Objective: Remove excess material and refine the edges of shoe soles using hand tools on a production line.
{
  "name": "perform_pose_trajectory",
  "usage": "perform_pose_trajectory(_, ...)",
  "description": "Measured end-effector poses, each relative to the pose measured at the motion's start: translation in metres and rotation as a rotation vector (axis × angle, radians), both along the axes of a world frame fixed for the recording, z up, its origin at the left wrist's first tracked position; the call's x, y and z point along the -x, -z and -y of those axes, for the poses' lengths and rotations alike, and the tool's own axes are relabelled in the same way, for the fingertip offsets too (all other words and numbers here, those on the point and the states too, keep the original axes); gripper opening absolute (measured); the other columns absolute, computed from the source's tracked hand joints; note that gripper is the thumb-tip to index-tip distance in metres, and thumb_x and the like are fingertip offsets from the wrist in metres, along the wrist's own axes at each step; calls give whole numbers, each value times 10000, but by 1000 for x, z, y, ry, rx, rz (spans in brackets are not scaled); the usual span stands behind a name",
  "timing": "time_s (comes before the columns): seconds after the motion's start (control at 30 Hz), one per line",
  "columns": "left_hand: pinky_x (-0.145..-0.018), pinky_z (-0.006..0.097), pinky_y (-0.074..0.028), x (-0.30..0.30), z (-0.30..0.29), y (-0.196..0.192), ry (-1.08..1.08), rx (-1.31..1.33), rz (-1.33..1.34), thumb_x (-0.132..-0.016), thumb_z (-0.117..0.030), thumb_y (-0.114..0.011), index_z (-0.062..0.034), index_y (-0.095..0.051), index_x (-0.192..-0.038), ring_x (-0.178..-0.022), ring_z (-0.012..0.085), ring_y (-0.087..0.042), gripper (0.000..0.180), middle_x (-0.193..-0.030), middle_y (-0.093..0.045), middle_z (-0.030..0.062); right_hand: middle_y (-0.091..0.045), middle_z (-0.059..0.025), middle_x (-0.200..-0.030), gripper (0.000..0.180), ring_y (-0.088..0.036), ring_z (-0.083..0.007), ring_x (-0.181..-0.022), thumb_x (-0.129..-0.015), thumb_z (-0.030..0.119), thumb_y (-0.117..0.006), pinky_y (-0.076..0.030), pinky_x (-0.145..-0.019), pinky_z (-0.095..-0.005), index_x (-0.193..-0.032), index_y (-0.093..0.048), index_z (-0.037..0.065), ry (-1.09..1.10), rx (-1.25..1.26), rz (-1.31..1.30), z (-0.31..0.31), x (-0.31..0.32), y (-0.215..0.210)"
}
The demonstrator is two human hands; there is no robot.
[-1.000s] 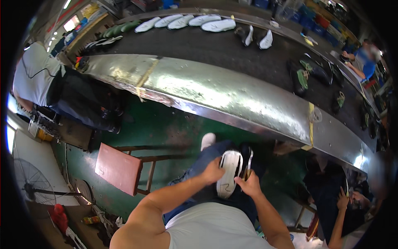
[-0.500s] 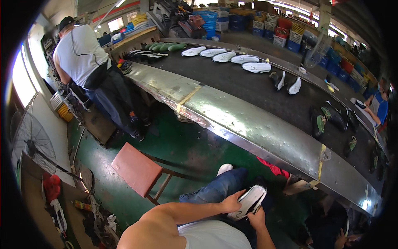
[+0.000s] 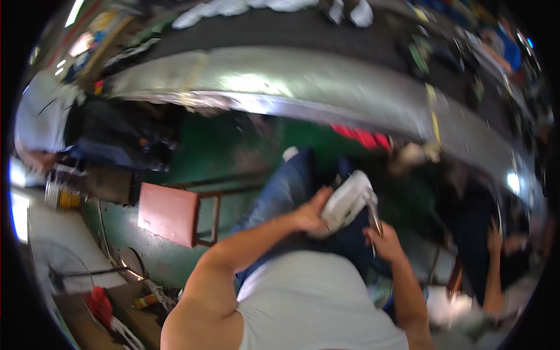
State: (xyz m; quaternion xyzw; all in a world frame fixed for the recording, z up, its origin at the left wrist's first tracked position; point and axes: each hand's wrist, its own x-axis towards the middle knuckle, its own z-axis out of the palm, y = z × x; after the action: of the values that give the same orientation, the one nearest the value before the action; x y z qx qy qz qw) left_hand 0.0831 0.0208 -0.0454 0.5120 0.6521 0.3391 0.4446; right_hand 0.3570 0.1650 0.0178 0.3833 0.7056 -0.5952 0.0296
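Note:
My left hand (image 3: 311, 212) is closed around the side of a white shoe (image 3: 349, 202), which is held tilted above my lap. My right hand (image 3: 386, 240), to the right of the shoe, grips a slim metal hand tool (image 3: 374, 213). The tool's upper end reaches the shoe's right edge, though blur hides whether they touch and what kind of tool it is.
Ahead runs a long bench with a metal edge (image 3: 326, 76) and a dark top (image 3: 280, 32) bearing white shoe pieces (image 3: 227, 8). A pinkish stool (image 3: 168, 214) stands at left. One person (image 3: 44, 116) works at far left; another's arm (image 3: 494, 268) shows at right.
My view has swung down, raising the bench in the picture. My right hand has come away from the shoe and now holds a metal tool; my left hand still grips the shoe.

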Motion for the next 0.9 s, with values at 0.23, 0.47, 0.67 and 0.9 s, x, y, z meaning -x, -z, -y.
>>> perform_pose_trajectory(0.23,-1218,349,-187,1,1,-4,59,90,286,-819,-173,-680,-34,-25,-1591,-1500,293,-229,1022,-1616,-218,201,-601,-281,-1204,457,-590,-420,-1124,-876,111,-638,-459,-1017,-454,-1275,-524,-79,-325,-508,-126,15,11,-24)
perform_pose_trajectory(0.47,-1180,324,-254,-27,-17,-13,-349,283,817,-1063,-549,-265,-52,-244,-1567,-1447,224,-317,709,-1576,-348,115,-641,-204,-986,397,-651,-407,-883,-883,125,-619,-531,-799,-478,-1234,-513,-29,-466,-651,169,34,31,-18)
perform_pose_trajectory(0.67,-1078,426,-407,-28,-22,-4,-436,314,3,-1073,-441,-226,-35,-509,-1412,-1243,436,-538,601,-1315,-579,287,-626,-213,-1012,427,-644,-392,-945,-887,127,-625,-538,-812,-474,-1264,-496,-28,-423,-625,36,22,27,0)
perform_pose_trajectory(0.9,-1030,449,-465,-22,-16,8,-309,-40,-206,-1053,-294,-372,-81,-407,-1491,-1217,423,-564,489,-1438,-473,265,-632,-208,-1112,401,-646,-399,-990,-905,140,-630,-538,-818,-483,-1259,-503,2,-246,-693,161,6,43,3)
